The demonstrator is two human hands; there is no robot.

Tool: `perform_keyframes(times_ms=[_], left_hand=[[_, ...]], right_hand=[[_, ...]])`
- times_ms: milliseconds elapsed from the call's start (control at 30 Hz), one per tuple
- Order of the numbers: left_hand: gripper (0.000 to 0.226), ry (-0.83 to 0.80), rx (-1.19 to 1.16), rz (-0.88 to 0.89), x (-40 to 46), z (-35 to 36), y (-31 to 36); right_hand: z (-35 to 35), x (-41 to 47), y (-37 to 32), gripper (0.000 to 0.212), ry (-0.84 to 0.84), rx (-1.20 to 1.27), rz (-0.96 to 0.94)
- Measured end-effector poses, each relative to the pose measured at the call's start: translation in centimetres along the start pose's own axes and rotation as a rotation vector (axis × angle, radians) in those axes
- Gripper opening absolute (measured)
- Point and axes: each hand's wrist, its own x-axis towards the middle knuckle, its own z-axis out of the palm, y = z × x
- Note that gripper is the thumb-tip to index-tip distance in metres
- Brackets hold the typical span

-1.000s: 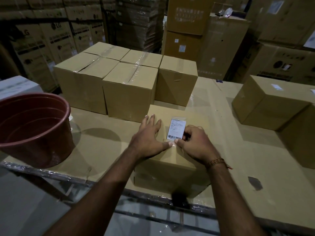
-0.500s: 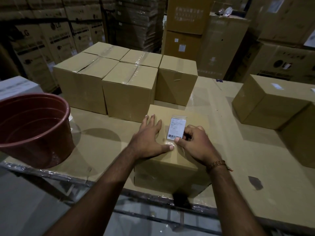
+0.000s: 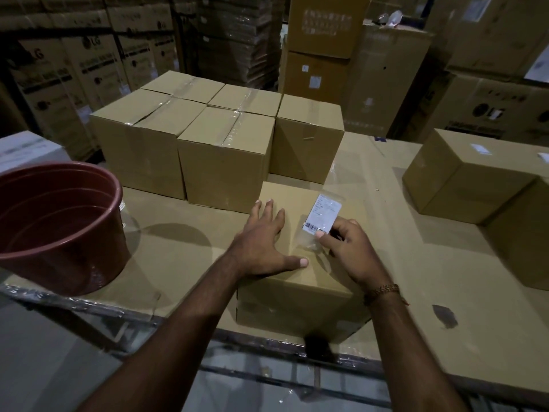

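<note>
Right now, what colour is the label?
White label with a black barcode, best in the head view.

Box (image 3: 297, 295): plain matt brown cardboard. Label (image 3: 323, 214): white paper inside a clear glossy plastic sleeve (image 3: 309, 248), crinkled at btm. Stacked boxes (image 3: 225, 168): same card w/ shiny clear tape (image 3: 234, 129). Bucket (image 3: 59, 233): smooth reddish plastic, slight sheen. Table top (image 3: 416, 263): matt card.

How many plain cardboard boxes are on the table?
8: five in the back cluster; the near box under the left hand; two right boxes, one cropped. Others may hide behind.
</note>
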Motion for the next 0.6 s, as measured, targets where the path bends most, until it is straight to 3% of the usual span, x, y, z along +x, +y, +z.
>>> perform_keyframes(times_ms=[600], left_hand=[[0.123, 0.091, -0.005, 0.033, 0.0, 1.1, -0.5]], right_hand=[[0.0, -0.3, -0.4, 0.025, 0.151, 0.254, 0.057]])
